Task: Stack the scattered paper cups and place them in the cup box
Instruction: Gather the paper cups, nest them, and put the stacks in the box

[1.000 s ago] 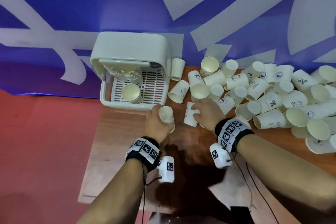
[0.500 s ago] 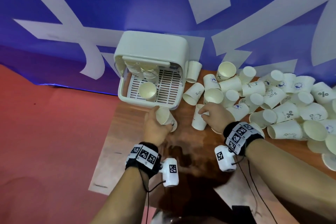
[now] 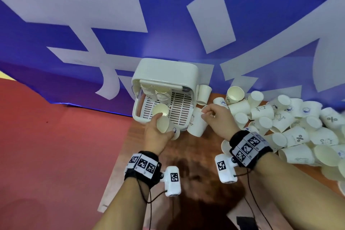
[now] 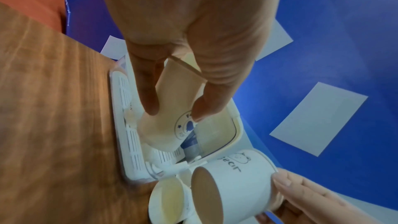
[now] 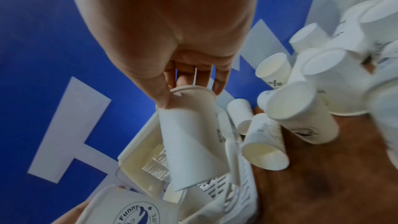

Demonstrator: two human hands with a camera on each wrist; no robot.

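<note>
Left hand [image 3: 156, 136] wraps a paper cup [image 3: 165, 126], fingers and thumb curled round its wall, just in front of the cup box [image 3: 166, 73]. That cup's long axis is tilted, its open mouth towards the person and its base towards the table.

Right hand [image 3: 217, 117] pinches the base rim of a second cup [image 3: 197, 125] between thumb and fingertips; this cup hangs mouth-down at the box's front right corner.

Inside the box: nested cup stacks [image 3: 156, 92] at the back and one single cup [image 3: 160, 111] on the slatted tray, probably upright. Scattered cups [image 3: 291, 123] lie to the right of the box.
</note>
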